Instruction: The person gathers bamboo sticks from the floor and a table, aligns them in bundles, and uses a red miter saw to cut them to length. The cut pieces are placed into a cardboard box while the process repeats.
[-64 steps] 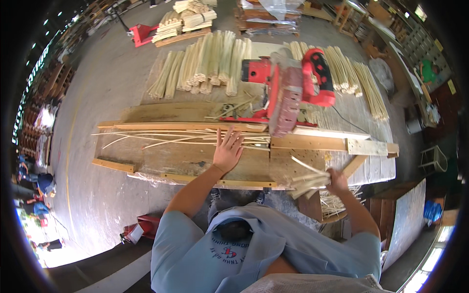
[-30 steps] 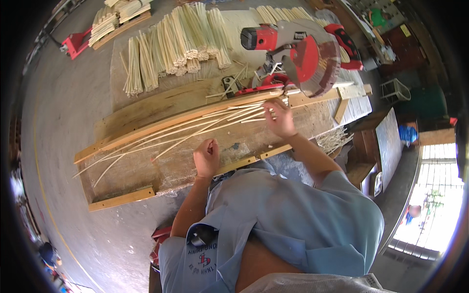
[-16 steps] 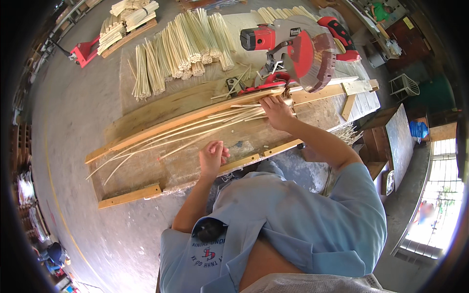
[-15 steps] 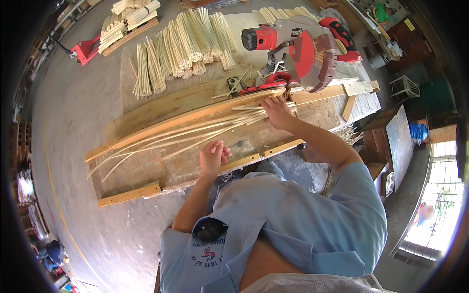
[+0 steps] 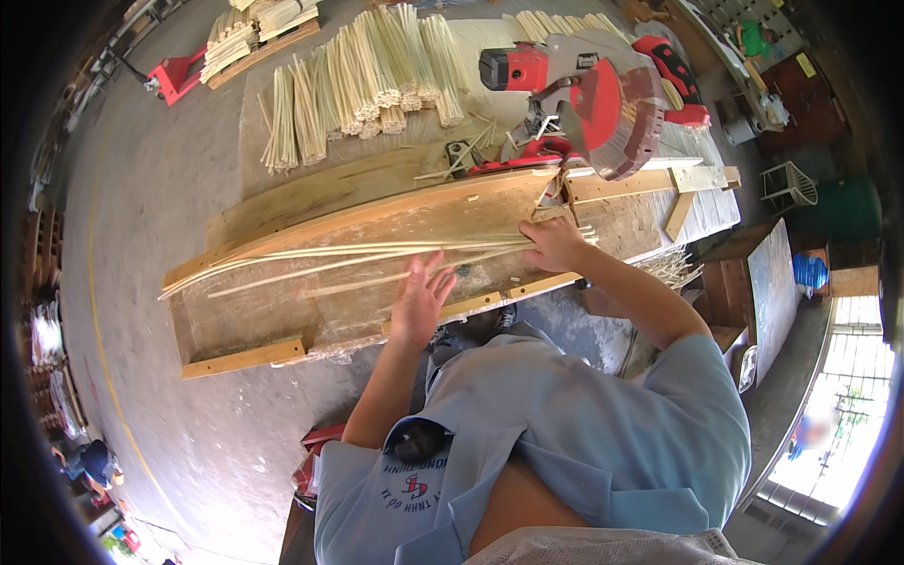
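Thin pale canes [image 5: 363, 250] fan out leftward over the wooden workbench [image 5: 363, 311]. My right hand [image 5: 556, 243] is closed round them close to their right ends, which poke out past it. Beneath the loose canes, my left hand [image 5: 421, 297] has its fingers spread, with the fingertips beside the lower ones; whether they touch cannot be made out. Behind my right hand stands a red and grey mitre saw [image 5: 595, 104], its round guard facing the bench.
Bundles of pale canes [image 5: 367, 75] lie behind the bench. A long wooden fence rail [image 5: 377, 215] runs along its far side, and wooden strips [image 5: 243, 360] edge its near side. Cane offcuts [image 5: 670, 266] are heaped at the right. A red pallet jack [image 5: 175, 77] stands far left.
My right hand has come nearer and slightly right, drawing the canes away from the rail into a tighter group. My left hand has risen slightly toward them and spread its fingers.
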Motion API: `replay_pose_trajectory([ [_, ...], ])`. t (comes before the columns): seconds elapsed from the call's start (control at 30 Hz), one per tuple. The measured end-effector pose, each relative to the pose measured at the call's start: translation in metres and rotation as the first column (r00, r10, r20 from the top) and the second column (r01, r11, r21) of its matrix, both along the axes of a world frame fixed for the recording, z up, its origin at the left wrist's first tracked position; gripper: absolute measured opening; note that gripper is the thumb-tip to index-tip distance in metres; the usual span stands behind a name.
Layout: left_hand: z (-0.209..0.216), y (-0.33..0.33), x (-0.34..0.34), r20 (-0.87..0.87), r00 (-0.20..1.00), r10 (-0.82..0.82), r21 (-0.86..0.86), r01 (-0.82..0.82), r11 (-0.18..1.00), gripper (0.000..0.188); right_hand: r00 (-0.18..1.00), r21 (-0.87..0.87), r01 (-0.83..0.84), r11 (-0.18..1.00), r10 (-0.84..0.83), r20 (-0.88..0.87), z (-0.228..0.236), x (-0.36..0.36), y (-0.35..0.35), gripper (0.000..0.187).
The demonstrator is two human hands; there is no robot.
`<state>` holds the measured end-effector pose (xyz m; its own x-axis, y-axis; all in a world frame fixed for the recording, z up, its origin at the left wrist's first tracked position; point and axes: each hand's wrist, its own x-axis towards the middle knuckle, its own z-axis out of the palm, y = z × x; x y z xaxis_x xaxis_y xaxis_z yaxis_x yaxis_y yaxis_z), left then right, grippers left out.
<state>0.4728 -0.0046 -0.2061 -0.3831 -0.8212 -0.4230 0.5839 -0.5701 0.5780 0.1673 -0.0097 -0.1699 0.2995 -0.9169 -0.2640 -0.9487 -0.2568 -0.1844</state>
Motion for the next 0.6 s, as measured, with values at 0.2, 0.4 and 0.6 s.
replay_pose_trajectory([
  [0.2,0.055,-0.006,-0.028,-0.246,0.969,0.033,-0.427,-0.139,0.893,0.052,0.978,-0.027,0.114,0.993,-0.107,0.18,0.04,-0.035,0.06,0.031],
  [0.4,0.148,0.015,-0.14,-0.057,0.973,-0.222,-0.808,0.086,0.583,0.052,0.778,-0.067,0.246,0.967,-0.155,0.608,0.042,-0.135,0.143,0.031],
  [0.6,0.178,0.078,-0.344,0.161,0.915,-0.371,-0.933,0.263,0.244,0.058,0.679,-0.249,0.477,0.843,-0.174,0.713,-0.011,-0.292,0.242,0.025],
])
